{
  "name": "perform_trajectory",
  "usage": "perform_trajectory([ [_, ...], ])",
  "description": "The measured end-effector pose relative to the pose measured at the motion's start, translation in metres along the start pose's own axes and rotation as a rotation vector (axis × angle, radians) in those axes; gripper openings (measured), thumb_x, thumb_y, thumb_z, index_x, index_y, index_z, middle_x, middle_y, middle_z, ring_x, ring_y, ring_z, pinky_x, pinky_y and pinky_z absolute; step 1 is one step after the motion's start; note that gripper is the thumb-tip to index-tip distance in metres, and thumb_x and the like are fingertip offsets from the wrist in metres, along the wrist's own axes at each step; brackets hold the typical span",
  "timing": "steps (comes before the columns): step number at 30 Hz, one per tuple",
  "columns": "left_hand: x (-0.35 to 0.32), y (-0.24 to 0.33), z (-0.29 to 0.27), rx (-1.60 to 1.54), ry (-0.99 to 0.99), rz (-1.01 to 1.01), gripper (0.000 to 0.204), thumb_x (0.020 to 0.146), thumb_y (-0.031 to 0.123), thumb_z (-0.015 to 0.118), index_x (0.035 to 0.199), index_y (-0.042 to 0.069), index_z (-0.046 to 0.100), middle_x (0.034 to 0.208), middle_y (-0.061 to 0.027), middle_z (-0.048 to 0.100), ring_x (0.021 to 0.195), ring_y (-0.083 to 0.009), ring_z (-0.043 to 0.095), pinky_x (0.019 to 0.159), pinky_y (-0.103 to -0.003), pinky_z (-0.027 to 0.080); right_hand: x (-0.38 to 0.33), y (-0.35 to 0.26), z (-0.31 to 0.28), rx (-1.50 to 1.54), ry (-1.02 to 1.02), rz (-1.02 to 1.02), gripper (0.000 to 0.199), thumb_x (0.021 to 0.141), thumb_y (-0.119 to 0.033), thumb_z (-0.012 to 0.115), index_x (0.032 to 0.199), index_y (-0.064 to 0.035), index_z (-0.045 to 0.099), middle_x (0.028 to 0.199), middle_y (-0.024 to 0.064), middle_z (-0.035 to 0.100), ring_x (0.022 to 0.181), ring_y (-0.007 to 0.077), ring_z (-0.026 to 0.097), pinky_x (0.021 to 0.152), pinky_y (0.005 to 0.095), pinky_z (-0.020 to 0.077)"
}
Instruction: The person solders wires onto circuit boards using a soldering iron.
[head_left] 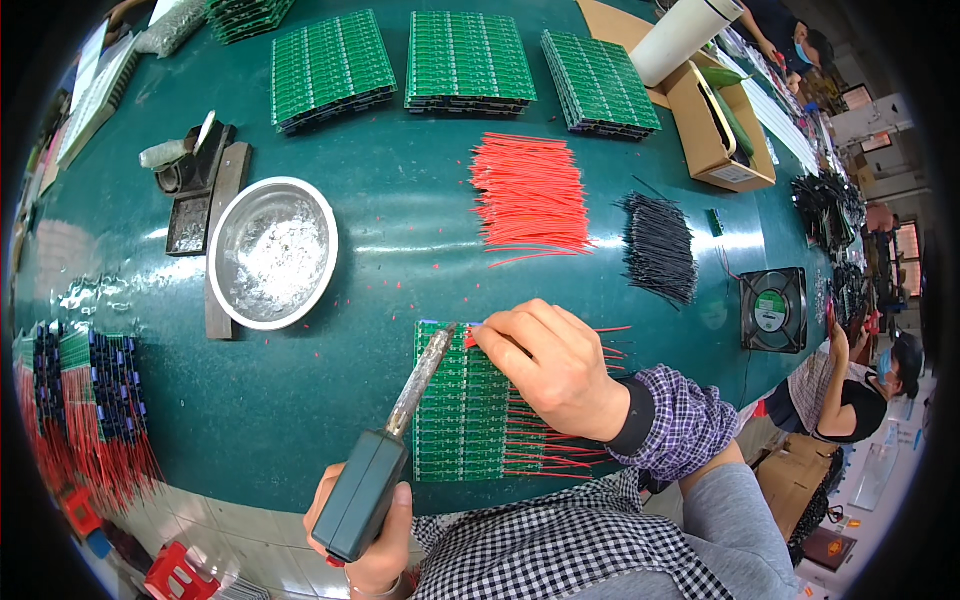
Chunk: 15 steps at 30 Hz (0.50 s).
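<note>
My left hand (375, 545) grips the dark green handle of a soldering iron (385, 460); its metal tip reaches the top edge of a green circuit board panel (455, 420) lying in front of me. My right hand (555, 365) rests on that panel, pinching a short red wire (470, 335) at the top edge right beside the iron's tip. Red wires (560, 445) stick out from the panel's right side under my wrist.
A metal bowl (272, 252) of silvery solder dross and an iron stand (195, 165) sit at left. Loose red wires (530, 190), black wires (660, 245), stacks of green boards (465, 60), a small fan (772, 310), a cardboard box (715, 125). Finished wired boards (85, 400) lie far left. Another person (860, 385) sits at right.
</note>
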<state>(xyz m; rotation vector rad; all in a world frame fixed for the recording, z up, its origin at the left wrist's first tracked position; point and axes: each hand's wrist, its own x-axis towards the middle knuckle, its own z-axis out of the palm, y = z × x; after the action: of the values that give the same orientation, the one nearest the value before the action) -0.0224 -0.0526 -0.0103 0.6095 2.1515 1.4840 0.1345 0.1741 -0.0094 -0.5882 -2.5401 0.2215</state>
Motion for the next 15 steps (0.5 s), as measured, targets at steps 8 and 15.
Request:
perform_trajectory([
  [8, 0.0058, 0.0052, -0.0040, 0.011, -0.159, 0.096, 0.044, 0.074, -0.002, 0.086, 0.115, -0.004, 0.069, 0.101, -0.0099, 0.071, 0.085, -0.0172, 0.067, 0.078, -0.030, 0.054, -0.0040, -0.0048, -0.0041, 0.025, 0.062, 0.002, 0.030, 0.072, -0.006, 0.071, 0.101, 0.0032, 0.071, 0.095, 0.0096, 0.067, 0.081, 0.0225, 0.066, 0.064, 0.0324, 0.0527],
  [15, 0.0072, 0.0114, -0.0040, 0.083, -0.148, 0.093, 0.047, 0.070, 0.004, 0.090, 0.111, -0.003, 0.070, 0.100, -0.0105, 0.072, 0.085, -0.0182, 0.067, 0.078, -0.031, 0.054, -0.0085, -0.0043, 0.0001, 0.029, 0.019, -0.001, 0.030, 0.073, -0.005, 0.072, 0.102, 0.0037, 0.071, 0.095, 0.0098, 0.068, 0.082, 0.0218, 0.067, 0.064, 0.0321, 0.0533],
])
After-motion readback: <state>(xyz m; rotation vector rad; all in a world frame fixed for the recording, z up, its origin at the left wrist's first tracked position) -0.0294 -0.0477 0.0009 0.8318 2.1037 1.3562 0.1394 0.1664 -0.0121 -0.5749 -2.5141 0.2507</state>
